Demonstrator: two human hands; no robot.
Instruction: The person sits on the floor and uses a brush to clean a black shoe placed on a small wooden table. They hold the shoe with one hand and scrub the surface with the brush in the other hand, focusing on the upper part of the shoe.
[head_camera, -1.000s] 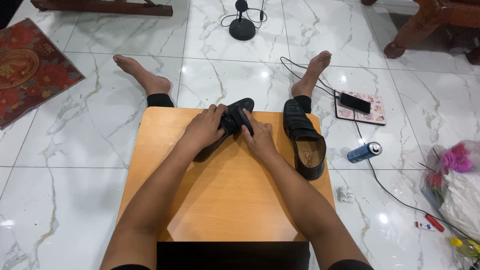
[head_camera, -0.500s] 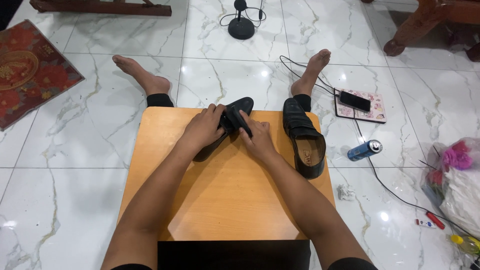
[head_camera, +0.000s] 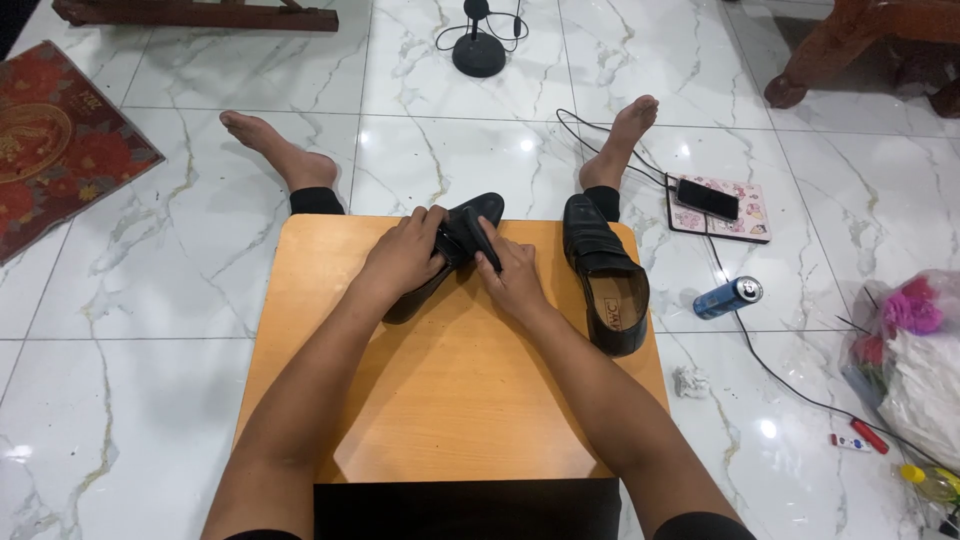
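A black leather shoe (head_camera: 478, 212) lies on its side at the far middle of a small orange wooden table (head_camera: 450, 390). My left hand (head_camera: 405, 255) grips its upper from the left. My right hand (head_camera: 515, 272) holds a small dark brush-like object (head_camera: 482, 238) pressed against the shoe's side. The second black shoe (head_camera: 604, 272) stands upright on the table's right edge, its opening towards me, untouched.
My bare feet (head_camera: 622, 128) stretch out on the white marble floor beyond the table. To the right lie a phone on a pink notebook (head_camera: 720, 210), a blue can (head_camera: 728, 297), a black cable, a bag with flowers (head_camera: 910, 350). A microphone stand (head_camera: 478, 50) stands ahead.
My right hand has slid slightly along the shoe with the dark object, and the view has shifted a little. The left hand still holds the shoe.
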